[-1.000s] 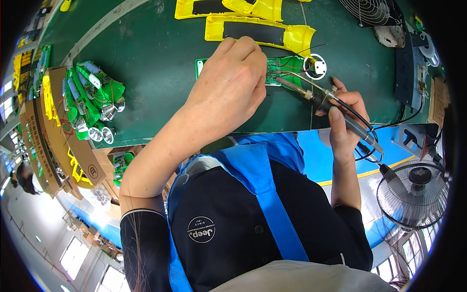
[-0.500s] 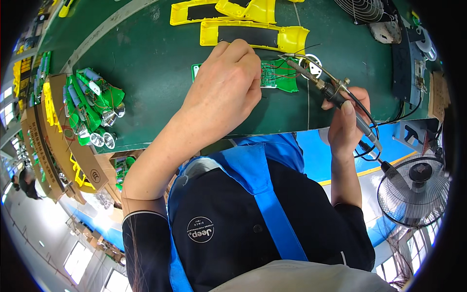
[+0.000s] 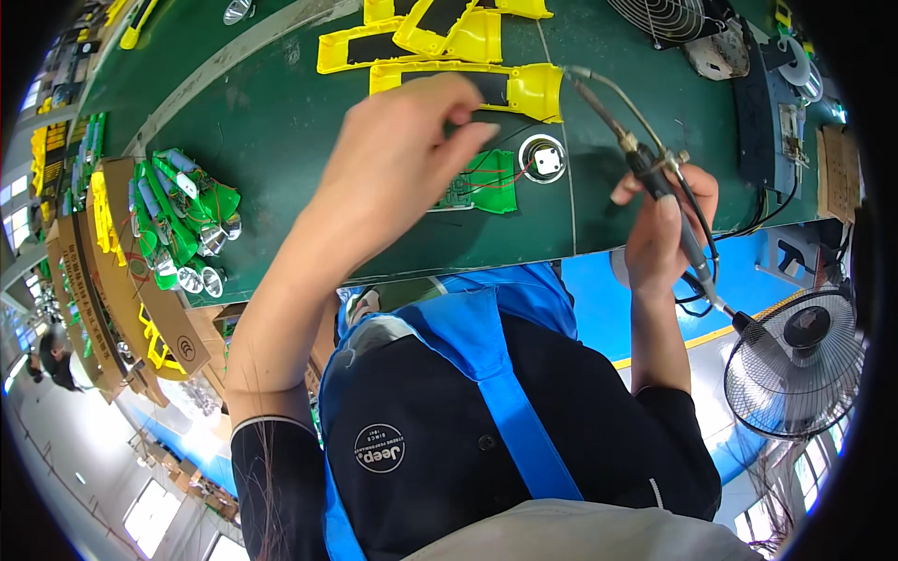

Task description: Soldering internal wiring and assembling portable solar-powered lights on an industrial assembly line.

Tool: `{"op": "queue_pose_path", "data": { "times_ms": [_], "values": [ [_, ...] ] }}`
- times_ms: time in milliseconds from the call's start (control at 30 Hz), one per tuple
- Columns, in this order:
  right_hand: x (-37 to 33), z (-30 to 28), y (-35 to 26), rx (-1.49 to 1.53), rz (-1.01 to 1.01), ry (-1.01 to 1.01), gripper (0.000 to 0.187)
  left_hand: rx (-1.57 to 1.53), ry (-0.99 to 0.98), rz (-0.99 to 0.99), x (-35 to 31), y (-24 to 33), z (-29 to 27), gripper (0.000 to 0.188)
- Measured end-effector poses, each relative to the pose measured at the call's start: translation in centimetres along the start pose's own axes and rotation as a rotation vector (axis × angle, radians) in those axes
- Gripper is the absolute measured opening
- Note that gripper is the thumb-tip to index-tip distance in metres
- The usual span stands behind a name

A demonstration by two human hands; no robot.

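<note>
My right hand (image 3: 666, 229) grips a soldering iron (image 3: 687, 234) with a thin feed tube clamped alongside it; its tip points up and away, over the bench and clear of the board. My left hand (image 3: 393, 150), a little blurred, hovers over the left part of a green circuit board (image 3: 494, 187) and hides much of it. Its thumb and forefinger are apart, with nothing visible between them. Thin red and black wires run from the board to a round white-rimmed part (image 3: 546, 162) on its right. Just behind lies a yellow plastic housing half (image 3: 535, 92) with a dark inner panel.
More yellow housing halves (image 3: 360, 49) overlap at the back. On the left are bundled green boards with shiny reflectors (image 3: 213, 238), beside a cardboard box (image 3: 140, 271). A wire fan guard (image 3: 659, 19) and a dark equipment box (image 3: 769, 122) stand back right; a fan (image 3: 795, 365) is lower right.
My left hand has lifted off the board and its fingers have parted. The iron's tip has withdrawn from the board. The board and round part now appear further left and nearer me.
</note>
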State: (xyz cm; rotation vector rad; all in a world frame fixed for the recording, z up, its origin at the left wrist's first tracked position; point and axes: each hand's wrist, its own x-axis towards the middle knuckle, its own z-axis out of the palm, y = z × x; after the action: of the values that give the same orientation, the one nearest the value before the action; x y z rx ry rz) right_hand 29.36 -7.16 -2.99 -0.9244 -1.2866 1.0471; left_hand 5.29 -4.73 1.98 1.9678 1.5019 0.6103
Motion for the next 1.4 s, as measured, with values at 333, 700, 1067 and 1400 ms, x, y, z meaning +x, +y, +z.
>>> {"op": "queue_pose_path", "data": {
  "times_ms": [333,700,1067,1400],
  "values": [
    [5.2,2.3,2.2,-0.315,-0.451,-0.236,0.033,-0.686,0.039,-0.148,0.2,-1.1,0.3,0.010],
    [3.4,-1.8,3.3,-0.330,-0.297,-0.357,0.030,-0.831,-0.001,-0.346,-1.7,-2.8,-1.5,0.012],
    [6.2,0.3,1.0,0.082,0.483,-0.294,0.023,0.154,-0.078,0.393,2.1,-5.1,-1.6,0.006],
    [6.4,2.5,0.6,-0.151,0.532,-0.259,0.023,0.254,-0.169,0.367,2.8,-5.1,-1.5,0.006]
  ]
}}
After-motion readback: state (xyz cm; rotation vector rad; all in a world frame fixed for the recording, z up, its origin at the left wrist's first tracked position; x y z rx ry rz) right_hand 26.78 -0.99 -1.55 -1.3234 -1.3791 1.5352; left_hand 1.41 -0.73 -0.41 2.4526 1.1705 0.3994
